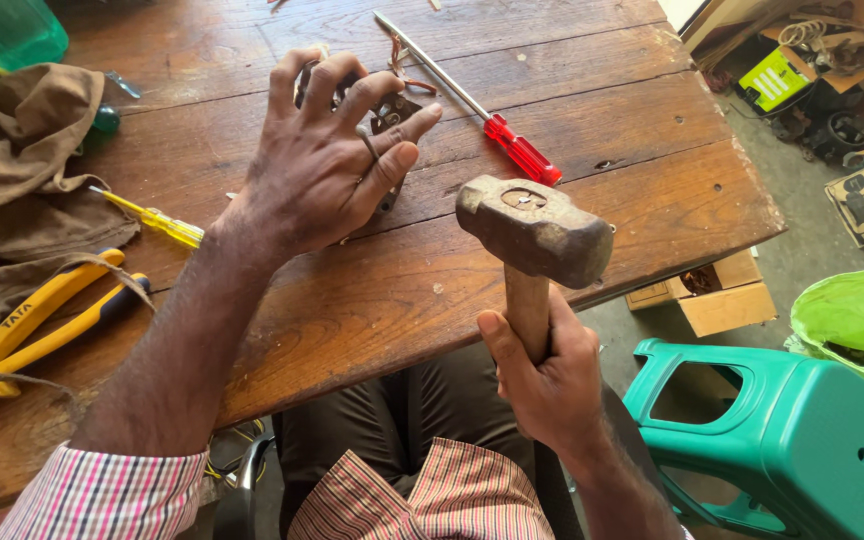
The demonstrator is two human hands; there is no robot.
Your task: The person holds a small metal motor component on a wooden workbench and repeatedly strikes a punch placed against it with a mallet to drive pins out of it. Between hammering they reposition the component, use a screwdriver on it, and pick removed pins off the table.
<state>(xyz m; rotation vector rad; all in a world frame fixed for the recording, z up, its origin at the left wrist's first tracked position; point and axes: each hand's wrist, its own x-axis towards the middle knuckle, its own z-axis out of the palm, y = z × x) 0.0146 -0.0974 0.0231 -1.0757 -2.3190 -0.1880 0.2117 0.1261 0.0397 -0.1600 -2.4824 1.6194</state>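
Though gripped, metal part (389, 115) mostly hidden.

Tool count on the wooden table (372, 290)
One hammer (535, 230), two screwdrivers (512, 145), one pair of yellow-handled pliers (42, 318), one green stool (782, 440)

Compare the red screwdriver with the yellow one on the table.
The red screwdriver has a long bare metal shaft and lies in the open right of the left hand; the yellow screwdriver looks smaller, with a see-through handle, and lies left of that hand beside the brown cloth. Both lie flat on the wooden table, slanting the same way, untouched.
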